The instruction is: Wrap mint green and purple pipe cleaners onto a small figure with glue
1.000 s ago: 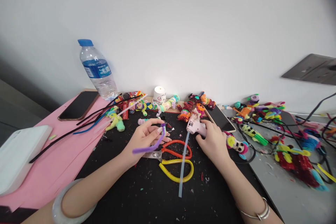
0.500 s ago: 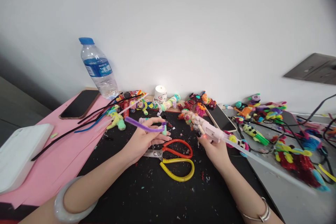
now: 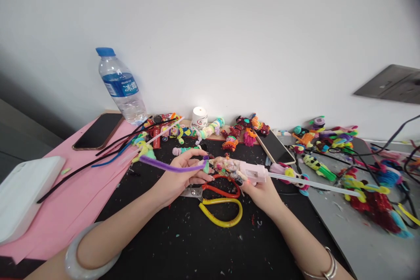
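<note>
My left hand pinches a purple pipe cleaner that sticks out to the left, with a small green piece at the fingertips. My right hand grips a pink glue gun. Its crusted nozzle points left and nearly touches the pipe cleaner's end. A clear glue stick juts out of the gun's back to the right. Both hands hover above the black mat, just over the scissors with red and yellow handles.
A water bottle, a lit candle and several pipe-cleaner figures line the wall. A phone lies on pink paper, a white case at left. A tablet, cables and more figures fill the right.
My right hand lifted the glue gun off the mat and swung its nozzle left to the pipe cleaner. My left hand turned the purple pipe cleaner so that it points left.
</note>
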`<state>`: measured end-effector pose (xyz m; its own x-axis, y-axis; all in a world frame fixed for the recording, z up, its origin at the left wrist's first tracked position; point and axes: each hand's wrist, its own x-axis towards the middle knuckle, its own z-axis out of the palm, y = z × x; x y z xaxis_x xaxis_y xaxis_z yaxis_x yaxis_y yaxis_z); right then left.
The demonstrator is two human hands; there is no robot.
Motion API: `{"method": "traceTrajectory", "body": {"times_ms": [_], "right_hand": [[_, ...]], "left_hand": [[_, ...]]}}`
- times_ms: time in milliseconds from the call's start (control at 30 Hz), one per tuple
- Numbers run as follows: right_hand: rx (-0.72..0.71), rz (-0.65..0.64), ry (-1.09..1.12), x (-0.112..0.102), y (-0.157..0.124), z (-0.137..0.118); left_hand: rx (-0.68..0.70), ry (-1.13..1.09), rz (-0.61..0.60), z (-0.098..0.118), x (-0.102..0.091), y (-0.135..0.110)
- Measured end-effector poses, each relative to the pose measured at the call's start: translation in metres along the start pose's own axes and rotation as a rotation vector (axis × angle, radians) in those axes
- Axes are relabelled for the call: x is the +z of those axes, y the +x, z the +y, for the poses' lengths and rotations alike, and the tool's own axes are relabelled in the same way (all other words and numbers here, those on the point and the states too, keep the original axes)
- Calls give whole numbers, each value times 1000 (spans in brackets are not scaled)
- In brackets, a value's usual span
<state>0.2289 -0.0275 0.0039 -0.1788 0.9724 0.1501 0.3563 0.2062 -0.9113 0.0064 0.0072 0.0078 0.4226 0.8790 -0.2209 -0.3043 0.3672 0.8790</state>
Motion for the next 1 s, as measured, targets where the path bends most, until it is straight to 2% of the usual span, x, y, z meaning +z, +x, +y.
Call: {"method": "traceTrajectory", "body": {"times_ms": [500, 1000], "right_hand": [[-49, -8, -99, -1, 0, 4], [-15, -35, -15, -1, 1, 0]], "left_hand": [[0, -2, -15, 1, 0, -1], [13, -42, -41, 2, -1, -3]]}}
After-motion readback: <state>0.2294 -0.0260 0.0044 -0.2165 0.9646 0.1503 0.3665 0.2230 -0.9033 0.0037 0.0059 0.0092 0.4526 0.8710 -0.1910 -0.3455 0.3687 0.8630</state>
